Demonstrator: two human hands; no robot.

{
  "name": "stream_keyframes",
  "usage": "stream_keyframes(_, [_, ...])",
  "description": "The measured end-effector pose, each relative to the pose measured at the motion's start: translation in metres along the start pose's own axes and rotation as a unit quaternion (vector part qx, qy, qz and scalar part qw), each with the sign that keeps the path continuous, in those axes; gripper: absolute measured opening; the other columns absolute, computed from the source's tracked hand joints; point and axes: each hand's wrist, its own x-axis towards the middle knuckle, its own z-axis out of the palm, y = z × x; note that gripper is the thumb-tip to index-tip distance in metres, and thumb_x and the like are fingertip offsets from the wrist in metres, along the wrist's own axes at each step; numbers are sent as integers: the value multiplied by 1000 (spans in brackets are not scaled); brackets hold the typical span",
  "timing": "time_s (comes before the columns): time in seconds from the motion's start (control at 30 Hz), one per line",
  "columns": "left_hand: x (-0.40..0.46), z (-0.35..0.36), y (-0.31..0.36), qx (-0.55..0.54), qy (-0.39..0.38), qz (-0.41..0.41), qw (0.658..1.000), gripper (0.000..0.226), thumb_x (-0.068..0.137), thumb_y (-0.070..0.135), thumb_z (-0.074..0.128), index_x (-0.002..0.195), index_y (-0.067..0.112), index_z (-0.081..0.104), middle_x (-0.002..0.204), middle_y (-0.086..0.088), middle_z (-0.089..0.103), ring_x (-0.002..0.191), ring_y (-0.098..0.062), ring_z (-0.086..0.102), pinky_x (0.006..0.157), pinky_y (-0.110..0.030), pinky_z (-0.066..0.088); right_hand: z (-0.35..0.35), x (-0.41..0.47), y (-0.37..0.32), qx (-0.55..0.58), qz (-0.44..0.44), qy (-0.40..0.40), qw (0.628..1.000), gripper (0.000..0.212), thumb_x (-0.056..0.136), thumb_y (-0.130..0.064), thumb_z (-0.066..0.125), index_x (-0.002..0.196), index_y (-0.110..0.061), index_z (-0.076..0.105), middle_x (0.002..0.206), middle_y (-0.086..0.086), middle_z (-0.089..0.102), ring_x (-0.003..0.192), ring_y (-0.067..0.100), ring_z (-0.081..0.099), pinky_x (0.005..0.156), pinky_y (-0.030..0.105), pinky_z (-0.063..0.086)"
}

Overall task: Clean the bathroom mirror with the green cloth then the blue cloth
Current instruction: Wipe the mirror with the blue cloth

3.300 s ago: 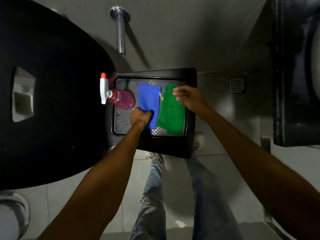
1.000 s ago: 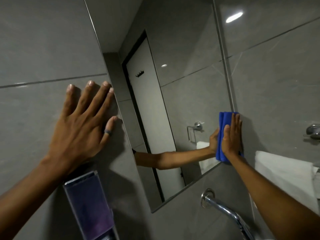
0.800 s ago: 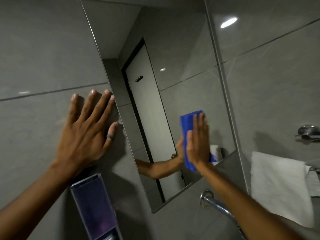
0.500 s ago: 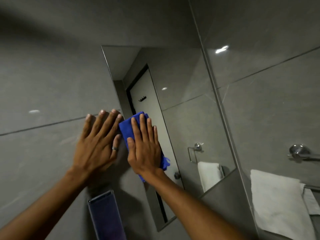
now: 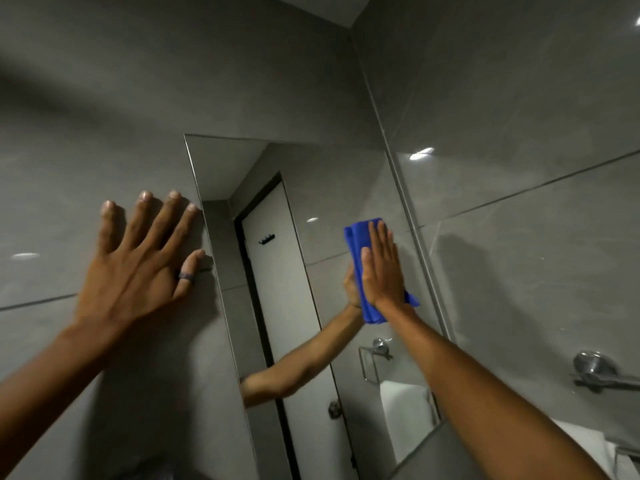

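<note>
Head cam, looking up at the wall. My right hand (image 5: 381, 268) is flat on the blue cloth (image 5: 356, 237), fingers straight and together, palm pressing the folded cloth against the mirror (image 5: 277, 161) near its 3 o'clock edge. Cloth sticks out past the fingertips at 12 and below the wrist at 6. Reflected arm meets it in the glass. My left hand (image 5: 138, 268) is spread open, fingers splayed, palm flat on the grey wall tile (image 5: 86, 133) just beside the mirror's 9 o'clock edge, holding nothing; dark ring (image 5: 186, 276) on one finger. Chrome towel bar (image 5: 599, 370) at 4 o'clock on the side wall, white towel (image 5: 585, 445) below it. Green cloth not visible.
</note>
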Motion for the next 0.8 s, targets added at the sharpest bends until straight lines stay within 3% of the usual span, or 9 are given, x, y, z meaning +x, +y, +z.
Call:
stream_keyframes(0.2, [-2,-1,1,5,9,4,1000,76,100,59,17,166,22,8,175,-11,6,162,-35,2,129,-64,2,-19,-7,88,-16,95,33,995,63,104,-44,18,162,-20,11,171,1,8,159,18,6,130,43,8])
stream_keyframes(0.3, [-3,-2,0,1,4,5,1000,77,100,61,15,167,23,6,175,-10,4,162,-35,0,130,-63,0,-16,-32,104,-10,109,37,993,58,107,-35,24,161,-20,10,171,0,7,159,18,5,130,43,8])
stream_keyframes(0.4, [-2,-4,1,1,2,7,1000,76,101,60,14,167,23,5,175,-10,3,162,-35,0,129,-63,1,-13,-70,102,-1,153,59,987,64,102,-42,22,161,-19,11,171,2,10,159,21,9,130,42,8])
stream_keyframes(0.47, [-2,-5,2,2,3,5,1000,76,101,60,15,167,23,6,175,-10,3,162,-35,0,129,-63,2,2,-93,77,42,162,85,982,72,99,-48,24,160,-14,10,171,5,10,159,23,11,130,38,6])
stream_keyframes(0.53, [-2,-6,3,-3,1,5,1000,76,100,60,15,166,22,8,175,-10,3,162,-34,-1,129,-63,1,27,-101,38,70,129,104,984,71,101,-38,37,159,-8,8,170,8,7,159,26,11,130,40,6])
stream_keyframes(0.6, [-2,-8,4,-12,-2,2,1000,77,100,60,15,166,21,9,175,-11,2,162,-34,-2,130,-62,-2,42,-92,-4,22,53,84,995,69,105,-28,45,158,-18,2,170,3,1,160,20,3,130,45,8])
stream_keyframes(0.7, [-2,-10,4,-7,-5,4,1000,77,100,60,15,166,20,9,175,-12,3,162,-35,-1,130,-62,-1,43,-53,-75,-23,-48,28,998,62,107,-41,25,159,-33,-7,171,-5,-4,159,13,-3,131,42,6])
stream_keyframes(0.8, [-2,-11,6,2,-5,-8,1000,78,99,59,16,165,16,12,174,-13,8,161,-36,4,130,-62,3,49,-13,-161,-5,-114,8,993,62,103,-49,15,161,-33,-1,172,-4,0,159,17,-2,130,40,0])
